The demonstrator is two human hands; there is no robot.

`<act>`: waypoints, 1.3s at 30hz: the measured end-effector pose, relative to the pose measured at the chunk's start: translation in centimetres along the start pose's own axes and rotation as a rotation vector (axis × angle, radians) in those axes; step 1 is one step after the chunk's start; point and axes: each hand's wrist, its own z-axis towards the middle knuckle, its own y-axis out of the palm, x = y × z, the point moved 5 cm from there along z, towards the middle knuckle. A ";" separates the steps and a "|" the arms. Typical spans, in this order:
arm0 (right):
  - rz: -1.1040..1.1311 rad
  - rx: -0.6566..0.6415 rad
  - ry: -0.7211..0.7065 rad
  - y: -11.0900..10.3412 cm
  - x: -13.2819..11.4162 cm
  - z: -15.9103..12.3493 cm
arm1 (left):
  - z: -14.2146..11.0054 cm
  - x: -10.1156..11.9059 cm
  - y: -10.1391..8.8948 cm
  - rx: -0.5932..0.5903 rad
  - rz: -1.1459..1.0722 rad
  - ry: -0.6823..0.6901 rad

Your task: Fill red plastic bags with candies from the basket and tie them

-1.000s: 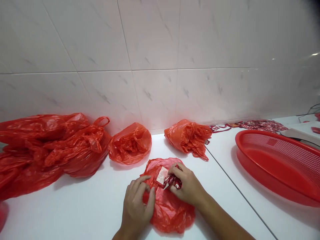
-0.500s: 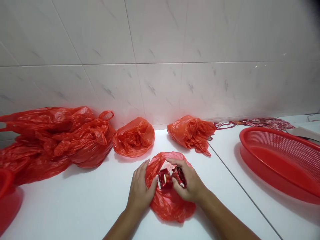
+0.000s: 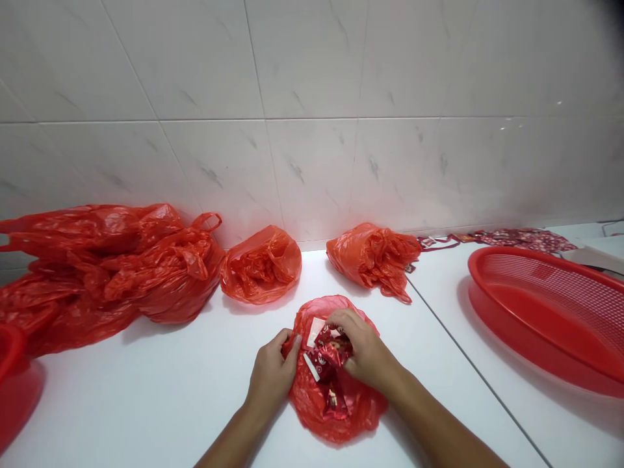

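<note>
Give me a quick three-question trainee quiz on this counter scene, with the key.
1. True or false: the right hand is on the red foil packets, which lie on a spread red plastic bag.
2. Multiple choice: what sits at the right of the counter? A, a red oval basket; B, a wooden crate; C, a steel pot.
3. Short answer: how many bunched red bags sit by the tile wall, right of the large heap?

Key: 1 true; 2 A; 3 two.
</note>
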 end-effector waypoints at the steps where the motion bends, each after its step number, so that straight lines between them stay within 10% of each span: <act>1: 0.006 0.022 -0.011 -0.1 0.1 0.0 | 0.0 -0.1 0.1 -0.001 -0.003 0.001; 20: 0.135 0.663 0.072 -3.2 0.9 -2.3 | 0.0 -0.6 0.1 -0.035 -0.163 -0.026; 28: 0.151 0.450 0.116 -2.9 1.1 -1.8 | -0.5 1.5 0.1 -0.224 0.362 0.150; 39: 0.119 0.141 0.154 -1.0 0.0 -0.5 | -0.2 1.1 0.7 -0.187 0.458 0.100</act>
